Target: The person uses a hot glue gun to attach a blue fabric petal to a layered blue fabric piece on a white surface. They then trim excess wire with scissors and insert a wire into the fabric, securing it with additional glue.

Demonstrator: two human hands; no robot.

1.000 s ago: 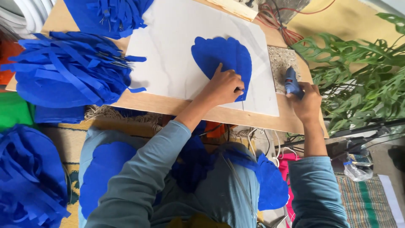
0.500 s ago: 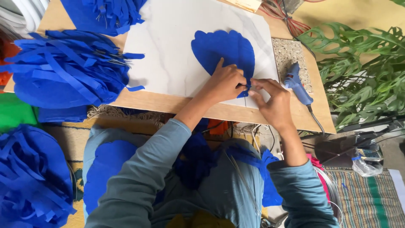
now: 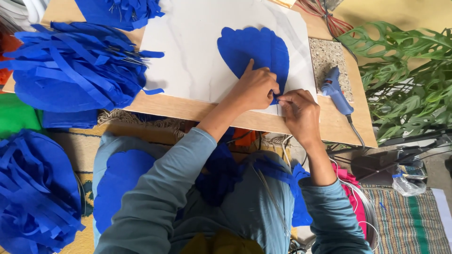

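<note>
Under my fingers point(image 3: 275, 96) the blue petal shape point(image 3: 256, 49) looks like matt, soft felt-like sheet. It lies on a smooth white slab point(image 3: 188, 51) with faint marble veining. The tabletop point(image 3: 197, 110) is pale, matt wood. At right, the glue gun point(image 3: 335, 89) is blue plastic, slightly glossy.

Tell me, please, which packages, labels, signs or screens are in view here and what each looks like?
Clear plastic bag: on the floor at far right beside the striped mat, crumpled, see-through, with something blue at its top.
No labels, signs or screens show.
</note>
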